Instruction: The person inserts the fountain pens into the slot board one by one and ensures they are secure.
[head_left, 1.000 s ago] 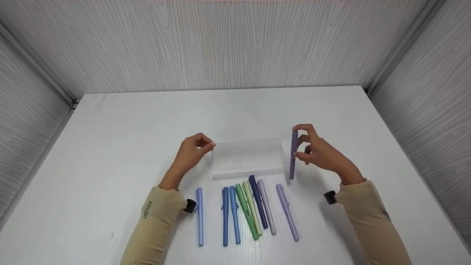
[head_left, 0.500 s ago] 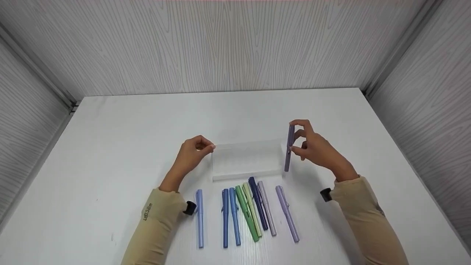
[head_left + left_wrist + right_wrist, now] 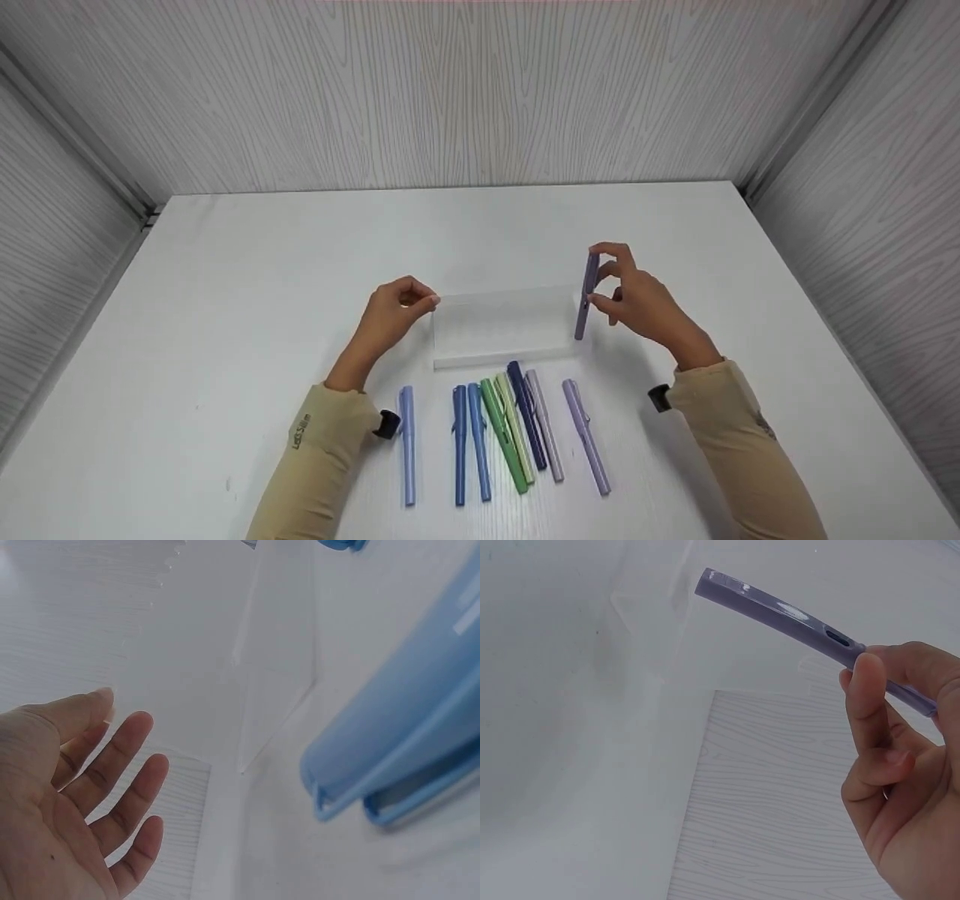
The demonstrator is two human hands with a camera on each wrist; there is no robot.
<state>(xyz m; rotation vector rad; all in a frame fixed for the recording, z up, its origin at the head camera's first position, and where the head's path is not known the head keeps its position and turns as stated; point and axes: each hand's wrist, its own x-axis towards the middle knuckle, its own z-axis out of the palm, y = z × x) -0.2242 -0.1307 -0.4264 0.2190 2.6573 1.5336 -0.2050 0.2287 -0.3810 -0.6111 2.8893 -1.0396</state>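
Note:
My right hand (image 3: 637, 300) pinches a dark purple pen (image 3: 588, 289) between thumb and fingers. It stands steeply, its lower end over the right end of a clear shallow tray (image 3: 510, 355). In the right wrist view the pen's barrel (image 3: 772, 609), with a small dark slot, points away from the fingertips. My left hand (image 3: 390, 319) pinches the tray's far left corner between thumb and index finger. The left wrist view shows the other fingers of that hand (image 3: 82, 795) loosely bent beside the tray's notched edge (image 3: 161, 585).
Several capped pens lie in front of the tray: light blue (image 3: 408, 450), dark blue (image 3: 459, 450), mid blue (image 3: 480, 446), green (image 3: 504, 435), pale green (image 3: 517, 439), navy (image 3: 528, 420), lilac (image 3: 546, 431) and lavender (image 3: 586, 439). Wood-grained panels (image 3: 465, 90) stand behind and beside the white table (image 3: 262, 247).
My right hand has moved slightly left and away from me, bringing the purple pen from beside the tray to over its right end. The left hand stays at the corner.

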